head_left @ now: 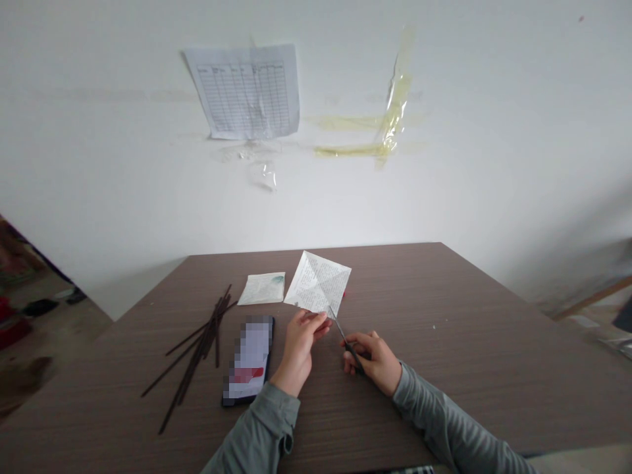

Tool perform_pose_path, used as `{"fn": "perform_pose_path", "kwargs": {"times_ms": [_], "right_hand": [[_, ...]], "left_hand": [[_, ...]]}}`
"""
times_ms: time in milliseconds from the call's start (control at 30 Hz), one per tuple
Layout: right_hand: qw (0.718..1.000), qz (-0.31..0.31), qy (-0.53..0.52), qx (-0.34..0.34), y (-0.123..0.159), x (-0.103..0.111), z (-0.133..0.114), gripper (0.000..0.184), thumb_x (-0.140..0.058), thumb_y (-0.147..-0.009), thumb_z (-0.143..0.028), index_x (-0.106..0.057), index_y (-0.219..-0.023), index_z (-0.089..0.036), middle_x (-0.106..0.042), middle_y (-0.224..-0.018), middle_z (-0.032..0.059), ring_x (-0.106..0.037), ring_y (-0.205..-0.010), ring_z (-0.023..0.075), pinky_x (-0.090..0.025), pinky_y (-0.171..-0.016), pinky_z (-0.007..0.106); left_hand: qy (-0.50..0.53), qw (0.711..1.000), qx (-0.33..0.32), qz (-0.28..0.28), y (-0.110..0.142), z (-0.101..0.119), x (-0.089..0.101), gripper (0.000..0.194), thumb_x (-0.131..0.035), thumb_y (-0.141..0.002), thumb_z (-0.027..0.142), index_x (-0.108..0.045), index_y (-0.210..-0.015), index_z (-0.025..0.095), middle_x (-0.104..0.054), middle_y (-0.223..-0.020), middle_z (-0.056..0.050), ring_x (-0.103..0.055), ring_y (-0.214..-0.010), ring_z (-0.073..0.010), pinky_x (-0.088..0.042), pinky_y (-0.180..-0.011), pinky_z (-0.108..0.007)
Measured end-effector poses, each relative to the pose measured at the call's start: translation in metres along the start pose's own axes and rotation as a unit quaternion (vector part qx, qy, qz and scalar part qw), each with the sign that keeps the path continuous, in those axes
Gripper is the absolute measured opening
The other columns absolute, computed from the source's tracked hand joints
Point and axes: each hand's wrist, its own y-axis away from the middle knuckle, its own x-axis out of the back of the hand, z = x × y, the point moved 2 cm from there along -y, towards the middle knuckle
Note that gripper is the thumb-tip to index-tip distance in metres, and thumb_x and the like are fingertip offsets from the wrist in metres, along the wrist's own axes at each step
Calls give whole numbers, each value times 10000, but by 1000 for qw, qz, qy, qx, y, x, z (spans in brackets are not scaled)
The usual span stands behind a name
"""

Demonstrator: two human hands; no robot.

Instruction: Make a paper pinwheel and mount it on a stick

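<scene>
My left hand (302, 342) is closed on the near edge of a square sheet of printed paper (318, 280), which is held up above the table with crossing diagonal creases. In my right hand (372, 359) are scissors (346, 343) with dark handles. Their blades point up and left and meet the paper near its lower corner, just right of my left fingertips. Whether the blades are apart I cannot tell. A small bit of something red shows behind the paper's right edge.
Left of the paper lies a stack of square paper (261, 289). A phone (248, 360) with a lit, blurred screen rests beside my left wrist. Several thin dark sticks (197, 349) lie crossed further left. Behind the brown table (444, 388) stands a white wall with a taped sheet (247, 92).
</scene>
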Motion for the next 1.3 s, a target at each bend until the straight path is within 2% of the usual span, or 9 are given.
{"fn": "perform_pose_path", "kwargs": {"times_ms": [233, 533, 700, 867, 1133, 1300], "right_hand": [[1000, 8, 5, 18, 0, 2, 1, 652, -859, -894, -954, -900, -1037, -319, -937, -801, 120, -952, -803, 499, -515, -1434, 793], [999, 17, 13, 39, 0, 2, 6, 598, -836, -993, -905, -903, -1073, -317, -929, -801, 82, -954, -776, 451, -579, -1389, 764], [999, 10, 22, 37, -2, 2, 8, 667, -803, -980, -955, -891, -1085, -302, -939, -811, 98, -944, -770, 434, -559, -1409, 759], [999, 5, 28, 28, -2, 2, 10, 615, -781, -996, -916, -876, -1104, -318, -945, -822, 103, -956, -840, 459, -534, -1416, 756], [999, 16, 26, 35, -2, 2, 9, 523, -812, -999, -846, -886, -1070, -333, -937, -806, 94, -949, -837, 447, -574, -1379, 729], [999, 14, 23, 44, -3, 2, 10, 568, -817, -995, -874, -880, -1072, -315, -919, -789, 72, -936, -767, 420, -614, -1327, 737]], "left_hand": [[-6, 1000, 3, -2, 2, 1, -1, 374, -1215, -715, 203, -873, -869, 209, -927, -856, -40, -920, -804, -235, -724, -735, -283], [-24, 1000, 16, -6, 6, 3, -5, 342, -1183, -743, 187, -860, -853, 208, -917, -832, -23, -895, -769, -210, -697, -708, -262], [-28, 999, 17, -5, 8, 4, -6, 337, -1177, -781, 174, -851, -859, 214, -920, -847, -23, -903, -782, -213, -714, -733, -273], [-31, 999, 17, -3, 8, 5, -6, 347, -1184, -781, 169, -853, -877, 209, -920, -856, -24, -905, -778, -211, -712, -726, -266], [-32, 999, 20, -3, 8, 6, -6, 312, -1155, -791, 156, -860, -873, 214, -918, -846, -17, -897, -774, -207, -712, -730, -270], [-34, 999, 20, -1, 8, 6, -7, 361, -1190, -763, 185, -847, -870, 218, -914, -845, -14, -904, -777, -216, -713, -726, -278]]}}
